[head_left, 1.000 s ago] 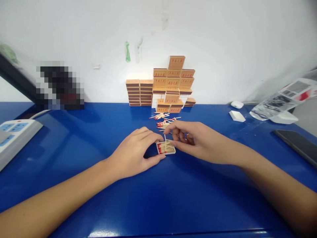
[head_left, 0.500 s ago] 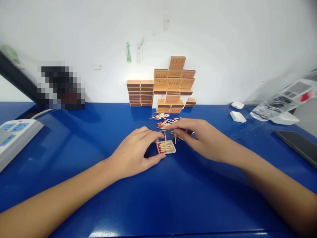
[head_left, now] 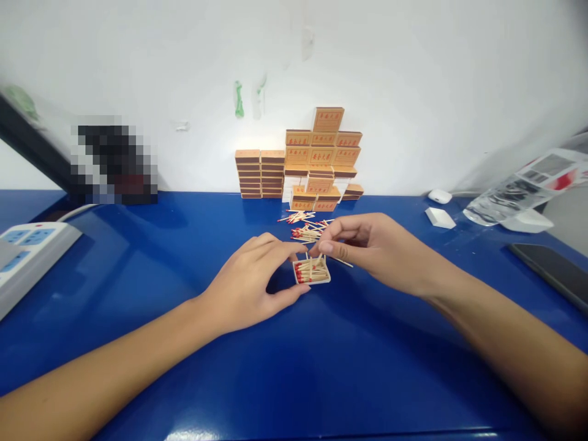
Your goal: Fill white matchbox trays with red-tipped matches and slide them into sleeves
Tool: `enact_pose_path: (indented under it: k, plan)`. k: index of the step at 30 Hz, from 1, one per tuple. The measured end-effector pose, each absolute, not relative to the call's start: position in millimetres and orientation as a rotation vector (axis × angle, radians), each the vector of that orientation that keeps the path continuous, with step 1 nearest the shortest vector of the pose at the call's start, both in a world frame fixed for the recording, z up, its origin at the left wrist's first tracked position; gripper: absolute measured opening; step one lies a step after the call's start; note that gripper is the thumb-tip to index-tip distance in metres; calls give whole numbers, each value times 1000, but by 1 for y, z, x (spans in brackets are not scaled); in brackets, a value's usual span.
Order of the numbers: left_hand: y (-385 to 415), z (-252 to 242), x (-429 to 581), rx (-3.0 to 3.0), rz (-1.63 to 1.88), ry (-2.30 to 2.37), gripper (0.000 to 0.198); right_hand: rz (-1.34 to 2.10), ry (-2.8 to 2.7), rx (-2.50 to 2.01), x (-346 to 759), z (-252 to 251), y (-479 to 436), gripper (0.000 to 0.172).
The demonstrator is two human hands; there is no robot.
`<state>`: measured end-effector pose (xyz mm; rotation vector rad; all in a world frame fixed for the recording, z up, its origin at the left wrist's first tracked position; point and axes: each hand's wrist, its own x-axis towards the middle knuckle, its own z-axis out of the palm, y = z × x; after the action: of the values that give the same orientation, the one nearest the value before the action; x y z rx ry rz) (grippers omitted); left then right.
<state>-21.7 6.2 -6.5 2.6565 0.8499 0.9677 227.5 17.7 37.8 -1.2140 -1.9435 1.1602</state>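
Note:
A small white matchbox tray [head_left: 320, 282] lies on the blue table, filled with red-tipped matchsticks [head_left: 305, 272]. My left hand [head_left: 255, 282] steadies it from the left, thumb at the near side and fingertips at the far side. Over the tray's far right corner, my right hand [head_left: 370, 248] is closed in a pinch on a matchstick [head_left: 321, 261] that slants down into the tray. One match lies crosswise on top of the others. Just beyond my right fingers are loose piles of matches [head_left: 302, 233], partly hidden by that hand.
Stacked matchboxes [head_left: 321, 156] stand against the wall, with a lower stack [head_left: 260, 174] to their left. A power strip [head_left: 34, 251] lies at left. On the right are a phone [head_left: 551, 269], a white earphone case [head_left: 440, 196], a white block [head_left: 440, 217] and a clear plastic package [head_left: 509, 190].
My right hand has come from the loose matches to the tray's corner, its fingers now pinched together. The tray has shifted slightly right, my left hand still on it.

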Motion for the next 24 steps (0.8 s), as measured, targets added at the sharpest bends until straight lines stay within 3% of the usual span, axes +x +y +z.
enact_pose_path:
  k: [8,24]
  plan:
    - [5,-6,-21,2693,1099,792,44,1276,-1937,-1278,231,28,24,42]
    - [6,-5,-21,2699,1096,799,44,1140,-2113,-1245,233,36,23,32]
